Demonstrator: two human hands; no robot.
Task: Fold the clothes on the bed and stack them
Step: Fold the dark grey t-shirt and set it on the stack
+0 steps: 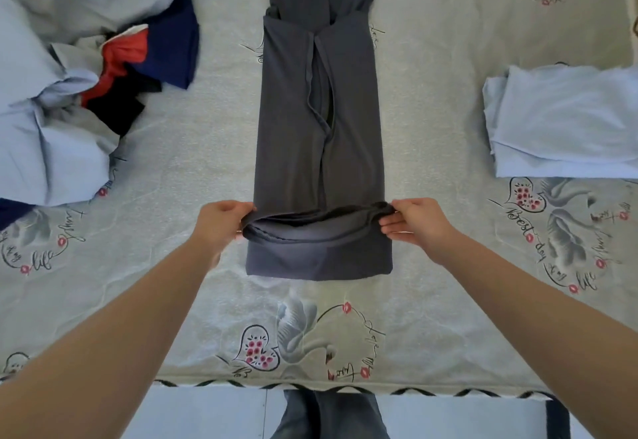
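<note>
Grey garment (316, 121), folded narrow, hem pinched by left hand (221, 222) and right hand (419, 224) fingers.

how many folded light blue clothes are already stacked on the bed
1 that I can tell: a folded light blue garment at the right side of the bed. More may lie beneath it; layers are unclear.

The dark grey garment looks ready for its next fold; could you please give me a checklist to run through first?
1. Left hand grips the near left corner of the dark grey garment: ok.
2. Right hand pinches the near right corner: ok.
3. Sides folded into a narrow strip: ok.
4. Strip lies flat: not ok, a loose pucker runs down the middle.
5. Far end neat: cannot tell, cut off by the frame.
6. Folded light blue stack sits clear to the right: ok.
</note>
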